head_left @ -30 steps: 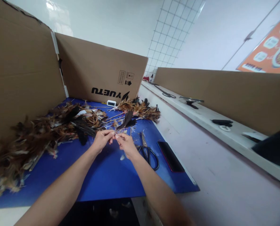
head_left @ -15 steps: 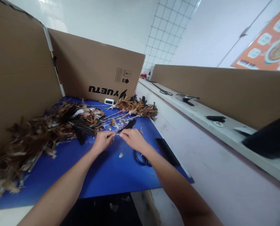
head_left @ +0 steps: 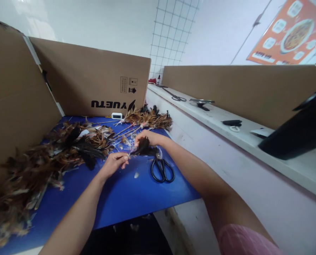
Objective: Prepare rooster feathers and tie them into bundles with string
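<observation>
My left hand (head_left: 114, 163) pinches the pale quill end of a dark brown-black feather (head_left: 145, 146) between thumb and fingertips. The feather points right, above the blue table mat (head_left: 120, 202). Just beyond it, my right hand (head_left: 150, 138) has its fingers curled by the feather's base; what they grip is partly hidden by the plume. Black-handled scissors (head_left: 161, 170) lie on the mat below my right hand, their blades partly covered by the feather. A small pale bit of down (head_left: 136, 175) lies near my left hand.
A large heap of brown feathers (head_left: 54, 148) covers the left side. Bundles of feathers on sticks (head_left: 147, 118) lie at the back, near a small white digital display (head_left: 116, 115). Cardboard panels (head_left: 88, 78) enclose the back and left. A white ledge (head_left: 216, 117) runs along the right.
My right hand has moved up and behind the feather, its forearm swinging across the mat's right side. The scissors now show more fully, and the dark phone is hidden. The view has shifted right.
</observation>
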The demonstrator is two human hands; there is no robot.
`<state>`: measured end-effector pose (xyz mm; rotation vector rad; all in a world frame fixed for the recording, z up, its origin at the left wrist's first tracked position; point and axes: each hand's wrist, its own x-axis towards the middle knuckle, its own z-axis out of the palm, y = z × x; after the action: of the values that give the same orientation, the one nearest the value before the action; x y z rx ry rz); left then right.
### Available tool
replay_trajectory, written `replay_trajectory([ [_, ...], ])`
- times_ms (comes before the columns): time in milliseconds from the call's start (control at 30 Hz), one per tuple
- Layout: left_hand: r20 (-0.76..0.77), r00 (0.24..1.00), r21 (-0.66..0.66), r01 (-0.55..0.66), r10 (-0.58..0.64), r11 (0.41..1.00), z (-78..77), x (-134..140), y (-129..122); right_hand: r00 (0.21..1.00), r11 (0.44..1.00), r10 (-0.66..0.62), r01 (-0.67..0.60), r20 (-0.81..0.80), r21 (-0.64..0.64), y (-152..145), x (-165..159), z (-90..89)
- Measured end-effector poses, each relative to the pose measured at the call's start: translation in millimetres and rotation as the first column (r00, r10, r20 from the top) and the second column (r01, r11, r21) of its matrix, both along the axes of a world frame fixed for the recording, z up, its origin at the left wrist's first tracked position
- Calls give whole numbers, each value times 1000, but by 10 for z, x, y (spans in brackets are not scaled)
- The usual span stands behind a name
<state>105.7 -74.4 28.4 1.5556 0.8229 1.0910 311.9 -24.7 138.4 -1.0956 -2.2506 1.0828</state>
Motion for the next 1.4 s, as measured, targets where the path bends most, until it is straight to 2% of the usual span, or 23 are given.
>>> replay_trajectory([
  [100, 131, 990, -70, -40, 49, 997, -29, -4, 19, 992, 998, -62, 60, -107, -27, -3, -28, -202],
  [267, 306, 936, -172, -127, 176, 977, -41, 14, 51, 956, 979, -198, 202, -216, -6, -237, -164, -537],
  [433, 364, 887, -267, -193, 285, 944, -83, 33, 100, 899, 938, -332, 347, -286, 2, -461, -342, -769],
  [567, 362, 875, -319, -208, 322, 925, -140, 51, 120, 877, 925, -368, 378, -309, -28, -517, -472, -903],
  [900, 332, 880, -394, -197, 339, 898, -198, 60, 141, 875, 933, -352, 357, -333, -49, -484, -503, -1021],
  [1000, 313, 882, -405, -212, 352, 890, -193, 67, 134, 826, 913, -408, 365, -389, -183, -460, -487, -1086],
  [1133, 283, 889, -398, -233, 361, 887, -210, 83, 122, 699, 840, -525, 334, -486, -427, -466, -511, -1127],
  [1267, 242, 901, -381, -254, 361, 889, -227, 103, 102, 645, 825, -535, 259, -546, -502, -501, -541, -1103],
  [1400, 206, 913, -365, -262, 352, 893, -214, 131, 71, 629, 799, -575, 296, -523, -523, -488, -534, -1137],
])
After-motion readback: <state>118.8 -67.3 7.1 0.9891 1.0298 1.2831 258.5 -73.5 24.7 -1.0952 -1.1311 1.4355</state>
